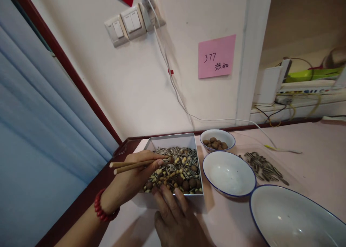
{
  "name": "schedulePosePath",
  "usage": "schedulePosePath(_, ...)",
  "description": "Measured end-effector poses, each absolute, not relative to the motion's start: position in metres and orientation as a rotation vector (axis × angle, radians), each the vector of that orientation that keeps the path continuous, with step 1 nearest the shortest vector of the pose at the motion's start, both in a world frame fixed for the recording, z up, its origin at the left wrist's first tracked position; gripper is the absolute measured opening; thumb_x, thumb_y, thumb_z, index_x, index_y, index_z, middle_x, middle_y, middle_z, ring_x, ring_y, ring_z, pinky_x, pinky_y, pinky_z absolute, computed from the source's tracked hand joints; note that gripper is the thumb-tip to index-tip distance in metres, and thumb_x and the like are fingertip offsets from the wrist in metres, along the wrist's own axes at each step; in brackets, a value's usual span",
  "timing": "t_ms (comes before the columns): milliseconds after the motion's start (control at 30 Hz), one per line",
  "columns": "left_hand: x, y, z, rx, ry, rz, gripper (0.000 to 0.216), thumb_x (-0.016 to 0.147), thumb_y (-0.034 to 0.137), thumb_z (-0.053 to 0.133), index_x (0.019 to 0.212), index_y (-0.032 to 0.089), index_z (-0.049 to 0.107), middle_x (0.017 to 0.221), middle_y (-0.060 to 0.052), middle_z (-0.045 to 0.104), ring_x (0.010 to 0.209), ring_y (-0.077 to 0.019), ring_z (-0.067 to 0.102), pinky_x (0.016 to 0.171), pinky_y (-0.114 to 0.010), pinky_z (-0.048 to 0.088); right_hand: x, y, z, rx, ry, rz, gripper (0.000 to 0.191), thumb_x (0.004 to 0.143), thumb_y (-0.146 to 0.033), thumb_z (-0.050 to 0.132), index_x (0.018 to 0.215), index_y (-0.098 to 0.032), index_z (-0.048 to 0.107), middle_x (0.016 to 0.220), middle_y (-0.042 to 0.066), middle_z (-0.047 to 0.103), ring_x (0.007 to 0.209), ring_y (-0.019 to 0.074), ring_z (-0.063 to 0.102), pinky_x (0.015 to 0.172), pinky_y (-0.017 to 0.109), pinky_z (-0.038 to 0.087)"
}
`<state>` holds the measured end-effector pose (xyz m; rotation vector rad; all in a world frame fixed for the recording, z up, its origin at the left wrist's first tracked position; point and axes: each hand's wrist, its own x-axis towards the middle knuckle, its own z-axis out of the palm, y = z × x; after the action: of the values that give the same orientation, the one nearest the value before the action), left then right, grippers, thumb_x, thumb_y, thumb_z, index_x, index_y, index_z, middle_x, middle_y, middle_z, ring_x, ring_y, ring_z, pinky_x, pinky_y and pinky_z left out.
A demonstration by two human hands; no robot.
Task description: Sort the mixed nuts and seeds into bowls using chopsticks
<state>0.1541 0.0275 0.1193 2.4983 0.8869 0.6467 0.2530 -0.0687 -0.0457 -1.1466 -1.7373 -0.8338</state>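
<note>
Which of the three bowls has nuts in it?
The small bowl at the back, by the box: brown nuts lie in it. The middle bowl and large bowl show white bottoms, no nuts.

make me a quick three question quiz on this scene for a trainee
1. Which hand holds the two tan wooden chopsticks?
2. True or false: the farthest blue-rimmed, round white bowl holds round brown nuts.
3. Where is the right hand?
a) inside the middle bowl
b) at the near edge of the rectangular, whitish box
c) on the blue curtain

Key: 1. The left hand; 2. True; 3. b
</note>
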Motion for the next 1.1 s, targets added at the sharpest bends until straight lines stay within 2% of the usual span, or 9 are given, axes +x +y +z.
schedulePosePath(167, 0.179, 0.025, 0.147, 2.644, 0.794, 0.705, 0.022, 0.095, 0.034, 0.059, 0.105, 0.026, 0.076, 0.098, -0.002, 0.076, 0.087, -0.0193, 0.069, 0.075, -0.026, 0.055, 0.251, -0.065, -0.049, -1.134, -1.712, -0.881, 0.02, 0.092, -0.021, 0.05, 0.08, -0.019, 0.066, 0.14, 0.01, 0.059, 0.128, 0.0277, 0.052, 0.122, 0.049, 0.013)
schedulePosePath(333, 0.244, 0.023, 0.169, 2.755, 0.614, 0.821, 0.022, 0.094, 0.032, 0.059, 0.1, 0.02, 0.077, 0.093, -0.004, 0.077, 0.084, -0.0176, 0.069, 0.08, -0.028, 0.056, 0.246, -0.062, -0.057, -1.198, -1.66, -0.893, 0.014, 0.09, -0.024, 0.057, 0.083, -0.021, 0.068, 0.138, 0.005, 0.061, 0.137, 0.0277, 0.044, 0.124, 0.048, 0.015)
schedulePosePath(467, 0.294, 0.028, 0.162, 2.669, 0.539, 0.786, 0.018, 0.092, 0.029, 0.063, 0.097, 0.019, 0.077, 0.095, -0.005, 0.077, 0.09, -0.0185, 0.07, 0.084, -0.031, 0.056, 0.244, -0.058, -0.062, -1.205, -1.674, -0.934, 0.011, 0.088, -0.028, 0.062, 0.091, -0.023, 0.071, 0.139, 0.003, 0.06, 0.14, 0.0276, 0.041, 0.124, 0.048, 0.015)
schedulePosePath(600, 0.311, 0.027, 0.151, 2.578, 0.529, 0.761, 0.017, 0.091, 0.029, 0.066, 0.098, 0.018, 0.077, 0.098, -0.006, 0.077, 0.091, -0.0183, 0.07, 0.082, -0.03, 0.057, 0.246, -0.057, -0.059, -1.235, -1.609, -0.975, 0.021, 0.089, -0.03, 0.059, 0.099, -0.02, 0.074, 0.14, 0.004, 0.06, 0.145, 0.0295, 0.034, 0.125, 0.048, 0.013)
schedulePosePath(733, 0.292, 0.023, 0.149, 2.589, 0.524, 0.805, 0.019, 0.092, 0.031, 0.065, 0.101, 0.018, 0.076, 0.098, -0.005, 0.077, 0.089, -0.0175, 0.07, 0.081, -0.028, 0.056, 0.25, -0.061, -0.052, -1.235, -1.634, -0.957, 0.027, 0.092, -0.033, 0.055, 0.107, -0.021, 0.074, 0.141, 0.0, 0.059, 0.146, 0.0268, 0.031, 0.126, 0.043, 0.014)
schedulePosePath(833, 0.262, 0.024, 0.15, 2.611, 0.558, 0.833, 0.02, 0.093, 0.034, 0.064, 0.102, 0.022, 0.076, 0.098, -0.003, 0.076, 0.089, -0.0172, 0.07, 0.08, -0.027, 0.056, 0.25, -0.063, -0.051, -1.274, -1.583, -0.895, 0.028, 0.093, -0.034, 0.053, 0.11, -0.021, 0.072, 0.141, 0.003, 0.06, 0.146, 0.0232, 0.032, 0.125, 0.038, 0.015)
schedulePosePath(1000, 0.199, 0.032, 0.148, 2.628, 0.777, 0.794, 0.021, 0.093, 0.036, 0.063, 0.106, 0.026, 0.075, 0.101, -0.001, 0.076, 0.092, -0.0185, 0.07, 0.081, -0.027, 0.055, 0.252, -0.067, -0.049, -1.175, -1.75, -0.842, 0.016, 0.091, -0.027, 0.056, 0.084, -0.02, 0.068, 0.142, 0.008, 0.057, 0.137, 0.0275, 0.044, 0.124, 0.047, 0.01)
schedulePosePath(1100, 0.163, 0.036, 0.142, 2.629, 0.885, 0.728, 0.023, 0.093, 0.039, 0.062, 0.108, 0.027, 0.075, 0.104, -0.002, 0.076, 0.095, -0.0202, 0.069, 0.082, -0.028, 0.055, 0.255, -0.068, -0.047, -1.135, -1.769, -0.86, 0.017, 0.091, -0.024, 0.053, 0.081, -0.018, 0.066, 0.141, 0.011, 0.058, 0.133, 0.0282, 0.047, 0.123, 0.05, 0.009)
